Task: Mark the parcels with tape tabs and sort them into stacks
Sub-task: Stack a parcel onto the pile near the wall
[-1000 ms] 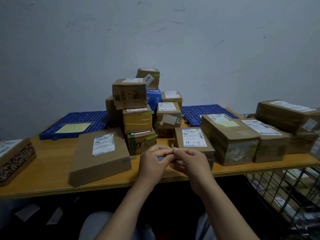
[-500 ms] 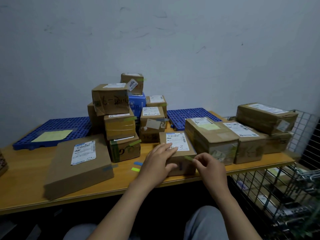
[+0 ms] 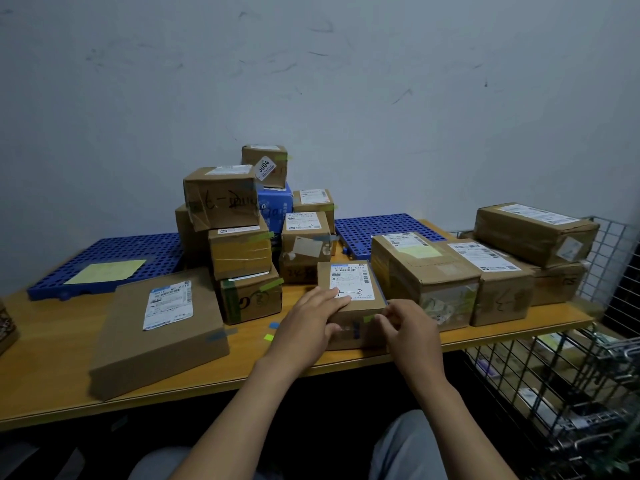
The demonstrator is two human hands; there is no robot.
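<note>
A small cardboard parcel (image 3: 349, 289) with a white label marked "4-3" lies near the table's front edge. My left hand (image 3: 310, 322) rests flat on its near left corner, fingers spread over the top and thumb on the front face. My right hand (image 3: 408, 327) presses a green tape tab (image 3: 369, 319) onto the parcel's front right edge with its fingertips. Two loose tabs, one blue (image 3: 274, 325) and one green (image 3: 268, 337), lie on the wooden table (image 3: 52, 386) just left of my left hand.
A flat large parcel (image 3: 159, 327) lies to the left. Behind stands a tall stack of boxes (image 3: 239, 244) on blue pallets (image 3: 104, 261). Three bigger parcels (image 3: 426, 271) sit to the right. A wire cart (image 3: 568, 382) stands beyond the table's right end.
Both hands went from holding a tab together in front of the table to the "4-3" parcel. The left settled on its top, and the right brought the green tab onto its front edge.
</note>
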